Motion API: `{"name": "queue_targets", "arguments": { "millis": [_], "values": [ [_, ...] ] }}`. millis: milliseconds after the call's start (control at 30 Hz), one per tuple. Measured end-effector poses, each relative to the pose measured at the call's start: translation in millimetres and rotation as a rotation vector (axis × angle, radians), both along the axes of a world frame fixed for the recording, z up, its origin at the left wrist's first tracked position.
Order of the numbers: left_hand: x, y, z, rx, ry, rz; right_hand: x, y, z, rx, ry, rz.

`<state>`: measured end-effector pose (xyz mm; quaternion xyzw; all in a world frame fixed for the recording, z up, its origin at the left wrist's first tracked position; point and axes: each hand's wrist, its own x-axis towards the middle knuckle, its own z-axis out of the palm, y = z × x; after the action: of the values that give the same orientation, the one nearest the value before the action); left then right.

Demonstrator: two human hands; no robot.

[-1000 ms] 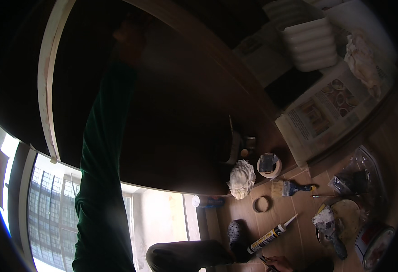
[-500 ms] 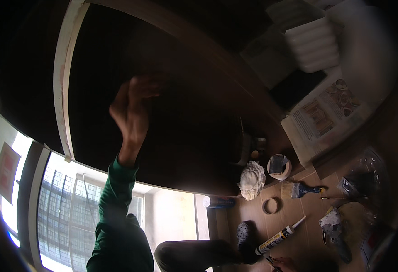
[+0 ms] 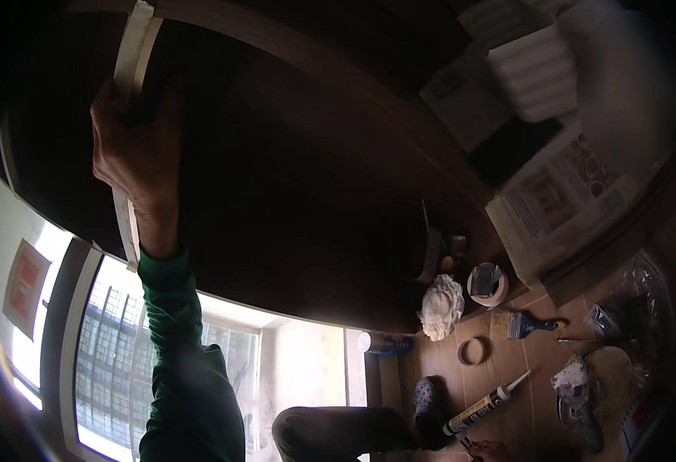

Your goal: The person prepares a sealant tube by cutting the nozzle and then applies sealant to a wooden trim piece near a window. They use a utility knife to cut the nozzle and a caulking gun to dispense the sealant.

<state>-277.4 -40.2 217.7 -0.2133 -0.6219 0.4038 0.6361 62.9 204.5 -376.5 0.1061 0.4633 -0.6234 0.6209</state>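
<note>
My left hand (image 3: 137, 154), in a green sleeve, grips a long pale strip (image 3: 134, 58) that runs over the dark wooden panel (image 3: 291, 177). The strip shows above and below my fingers; the fingertips are partly in shadow. My right hand (image 3: 490, 452) is at the bottom edge, closed on a slim dark tool (image 3: 469, 446) whose kind I cannot tell. Just above it lie a caulk cartridge with a nozzle (image 3: 476, 410) and a roll of tape (image 3: 471, 352) on the floor.
A white rag (image 3: 440, 308), small tub (image 3: 486, 283), paintbrush (image 3: 526, 325), scraper (image 3: 577, 385), plastic bag (image 3: 619, 308) and blue can (image 3: 388, 343) lie at the right. Newspaper (image 3: 553, 215) covers a surface behind them. A window (image 3: 110, 346) stands at lower left; my leg and clog (image 3: 426, 400) are below.
My left hand has come down from high on the dark panel and moved left onto the pale strip. The view has shifted, so things appear further right. My right hand stays low.
</note>
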Motion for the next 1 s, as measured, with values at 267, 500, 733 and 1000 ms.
{"name": "queue_targets", "arguments": {
  "millis": [267,500,733,1000],
  "values": [
    [-10,9,-8,0.193,0.155,0.135,-4,3,14,-0.026,0.008,-0.014],
    [-7,8,0,0.173,0.086,0.169,0,2,9,-0.028,-0.003,0.008],
    [25,5,12,0.041,-0.239,0.176,-2,12,11,-0.036,0.028,0.001],
    [58,-71,57,0.256,-0.786,-0.066,15,-3,-35,-0.069,-0.03,-0.035]
  ]
}}
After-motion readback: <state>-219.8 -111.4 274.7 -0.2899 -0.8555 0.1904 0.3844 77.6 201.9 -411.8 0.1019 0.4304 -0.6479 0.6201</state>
